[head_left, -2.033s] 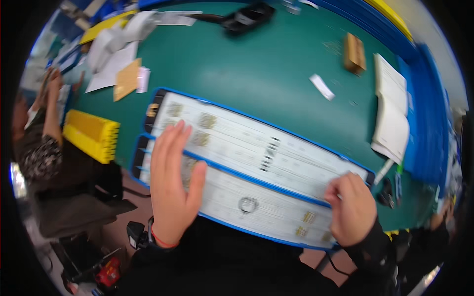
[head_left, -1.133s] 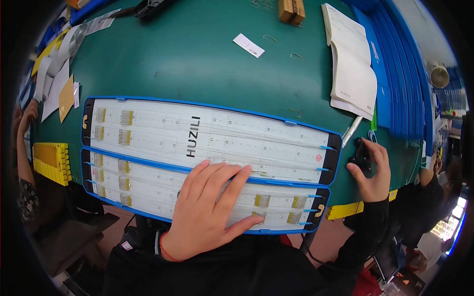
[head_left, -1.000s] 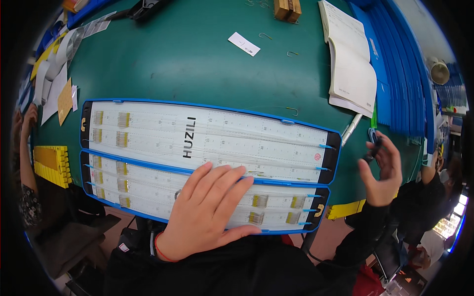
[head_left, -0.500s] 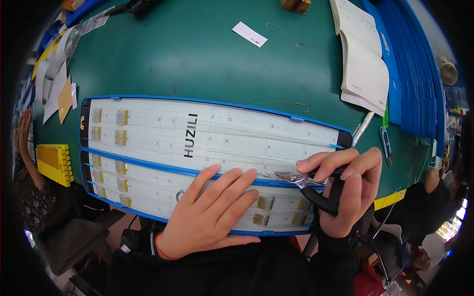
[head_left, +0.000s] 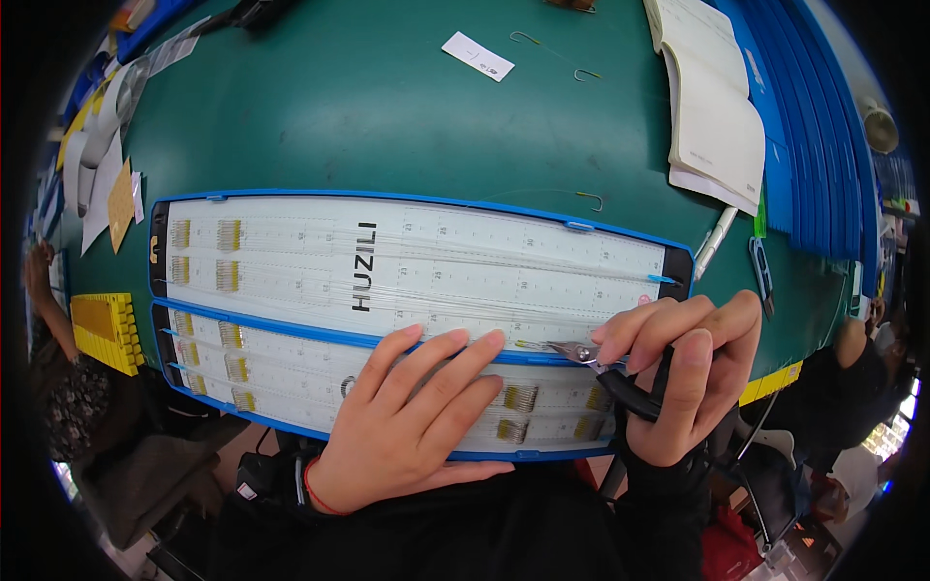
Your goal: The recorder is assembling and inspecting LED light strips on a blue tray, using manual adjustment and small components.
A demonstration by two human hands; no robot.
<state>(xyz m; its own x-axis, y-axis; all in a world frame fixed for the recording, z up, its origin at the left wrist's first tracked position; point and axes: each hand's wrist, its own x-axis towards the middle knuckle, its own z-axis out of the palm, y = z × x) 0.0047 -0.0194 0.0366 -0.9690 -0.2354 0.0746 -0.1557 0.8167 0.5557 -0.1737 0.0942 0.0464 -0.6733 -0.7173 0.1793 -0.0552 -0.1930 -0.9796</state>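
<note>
A long blue fishing-rig box (head_left: 572, 225) lies open before me, its two white halves side by side. Rows of hooks with yellow bindings (head_left: 229, 274) and thin clear lines fill it. My left hand (head_left: 412, 416) rests flat across the near half and the middle rim, fingers stretched out and holding nothing. In my right hand (head_left: 693, 373) is a pair of pliers (head_left: 579, 354), its black handles wrapped by my fingers. The silver tip points left along the middle rim, meeting a small yellowish piece that may be a hook's binding. The jaws now look nearly closed.
Beyond the box, loose hooks (head_left: 587, 76) and a white paper slip (head_left: 478, 56) lie on the green table (head_left: 320, 126). An open notebook (head_left: 715, 126), a utility knife (head_left: 761, 276) and blue cases (head_left: 819, 136) are at right. Yellow racks (head_left: 105, 332) and another person's arm (head_left: 44, 295) are at left.
The pliers' jaws have come together from a wider spread at the middle rim. My left hand stays in place. The whole view has shifted slightly.
</note>
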